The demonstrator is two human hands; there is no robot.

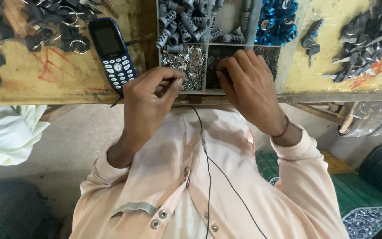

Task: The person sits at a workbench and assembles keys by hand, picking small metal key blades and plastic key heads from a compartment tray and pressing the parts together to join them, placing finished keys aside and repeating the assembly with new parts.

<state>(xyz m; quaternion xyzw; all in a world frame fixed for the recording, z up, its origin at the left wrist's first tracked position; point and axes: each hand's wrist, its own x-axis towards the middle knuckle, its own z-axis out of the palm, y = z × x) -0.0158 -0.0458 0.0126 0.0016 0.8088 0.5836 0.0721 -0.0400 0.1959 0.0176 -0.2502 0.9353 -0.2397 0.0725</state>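
Silvery small metal pieces [190, 62] heaped in one compartment of a divided tray [288, 48] on the yellow worn surface [44, 84]; too many and too tiny to count, no single long axis readable. Two hands over the tray's near edge. Left hand [149, 99] just beside that silvery heap, thumb and forefinger pressed together at the tips, pinching something too small to make out. Right hand [248, 84] laid palm down over the neighbouring dark compartment, fingers curled into it; whether closed on anything, cannot tell. Four tray compartments visible: silvery pieces, a dark one under the right hand, grey ribbed cylinders [182, 20] behind, blue rings [277, 20] to the right. One dark blue keypad phone [112, 53] lying left of the tray, long axis running away from the person, screen end farthest, tilted slightly left. Two piles of black-headed keys: one [36, 26] at far left, one [368, 37] at far right; one lone pair of keys [311, 40] between tray and right pile. One thin black cord [208, 168] down the pale pink shirt.
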